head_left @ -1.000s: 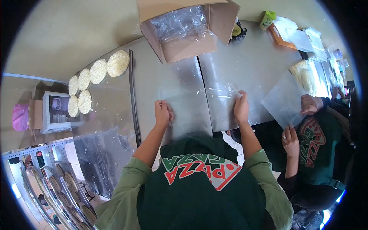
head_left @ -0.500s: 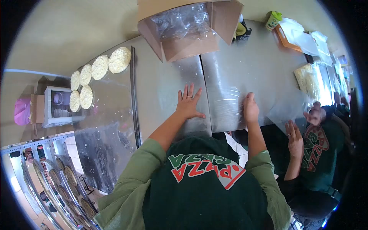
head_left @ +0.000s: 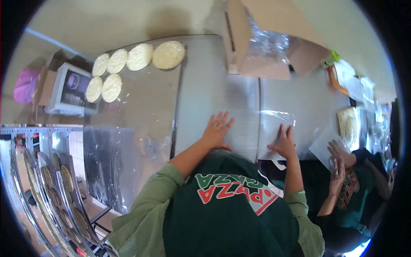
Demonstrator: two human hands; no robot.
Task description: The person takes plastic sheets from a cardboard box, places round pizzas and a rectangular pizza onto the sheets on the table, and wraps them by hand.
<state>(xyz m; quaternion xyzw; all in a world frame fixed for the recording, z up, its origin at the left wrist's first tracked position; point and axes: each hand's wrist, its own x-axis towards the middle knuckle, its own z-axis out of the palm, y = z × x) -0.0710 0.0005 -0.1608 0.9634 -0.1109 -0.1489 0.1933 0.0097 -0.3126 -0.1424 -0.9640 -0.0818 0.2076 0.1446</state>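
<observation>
My left hand [head_left: 218,131] lies flat on the steel table [head_left: 205,98], fingers spread, with a ring on one finger. It holds nothing. To its right, across the dark seam, my right hand [head_left: 284,144] rests with stretched fingers on a clear plastic bag or sheet [head_left: 274,122]. That plastic lies flat near the table's front edge, its far edge shining in the light. Both palms face down. Whether anything is under them is hidden.
Several round, pale topped bases [head_left: 139,57] stand at the back left. An open cardboard box [head_left: 267,64] with clear plastic inside is at the back. On the right, a co-worker's hands [head_left: 338,167] hold a clear sheet. A rack [head_left: 64,184] with round items stands lower left.
The view has turned left, so the table and box sit further right. My right hand has gone from edge-on to fingers spread on the plastic. My left hand stays flat.
</observation>
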